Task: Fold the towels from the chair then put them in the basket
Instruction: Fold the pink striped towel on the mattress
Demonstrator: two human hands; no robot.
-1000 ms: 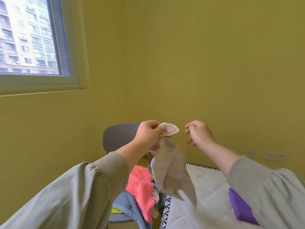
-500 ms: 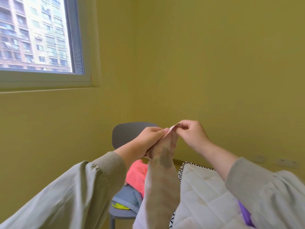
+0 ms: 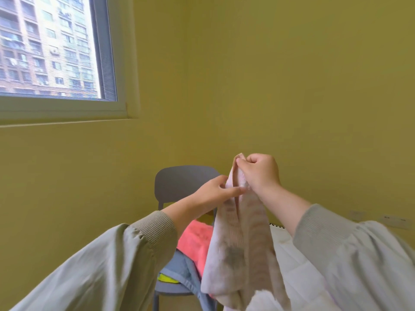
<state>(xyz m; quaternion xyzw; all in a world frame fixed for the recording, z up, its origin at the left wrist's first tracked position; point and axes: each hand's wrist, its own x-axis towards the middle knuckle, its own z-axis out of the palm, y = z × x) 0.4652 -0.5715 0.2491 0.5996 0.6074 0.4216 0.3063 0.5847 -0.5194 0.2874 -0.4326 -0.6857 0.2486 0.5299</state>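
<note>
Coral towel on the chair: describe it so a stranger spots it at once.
Start at the grey chair in the corner of the yellow walls, right of the window. On its seat lies the coral towel. It alone is bright pink, unlike the blue-grey cloth under it and the pale striped towel held up in front.

Lower end of the pale towel [image 3: 240, 243] beyond the bottom edge.
</note>
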